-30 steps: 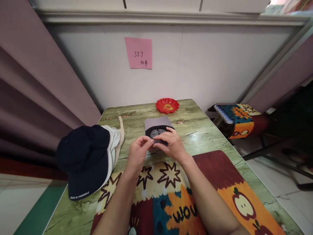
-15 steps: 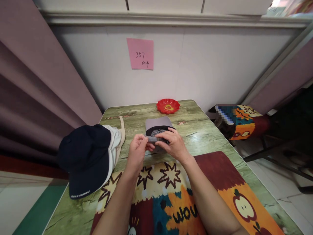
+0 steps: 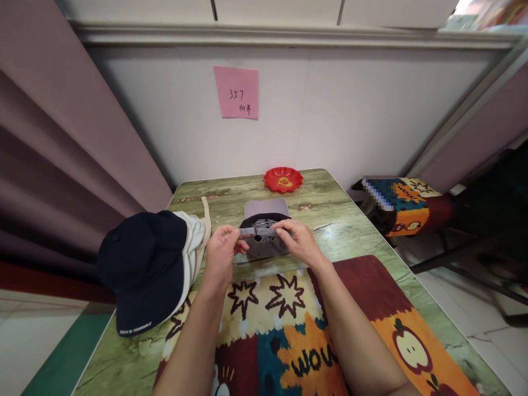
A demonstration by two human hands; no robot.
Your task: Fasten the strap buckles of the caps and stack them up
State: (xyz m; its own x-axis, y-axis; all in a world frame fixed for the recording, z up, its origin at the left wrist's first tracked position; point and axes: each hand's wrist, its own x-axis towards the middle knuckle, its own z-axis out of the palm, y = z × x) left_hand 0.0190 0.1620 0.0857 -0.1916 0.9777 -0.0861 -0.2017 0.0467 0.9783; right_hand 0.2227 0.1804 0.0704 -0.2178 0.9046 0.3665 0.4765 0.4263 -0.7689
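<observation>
A grey cap [image 3: 266, 250] rests upside down on the wooden-patterned table, its brim toward the wall and its dark inner band showing. Across its near side runs the grey back strap [image 3: 248, 231]. My left hand [image 3: 225, 247] pinches the strap's left end between thumb and fingers. The right part of the strap is pinched by my right hand [image 3: 299, 239]. To the left lies a stack of caps, a navy one [image 3: 144, 258] on top and pale ones [image 3: 193, 231] beneath, with a beige strap sticking out.
A red scalloped dish [image 3: 283, 180] stands near the table's back edge. A colourful mat [image 3: 284, 297] covers the near part of the table [image 3: 350, 236]. A pink note [image 3: 236, 92] is on the wall. At the right is a stool [image 3: 412, 206] with a patterned cover.
My hands have moved apart, the left one to the left, and the strap now shows stretched between them. More of the cap's near side is visible.
</observation>
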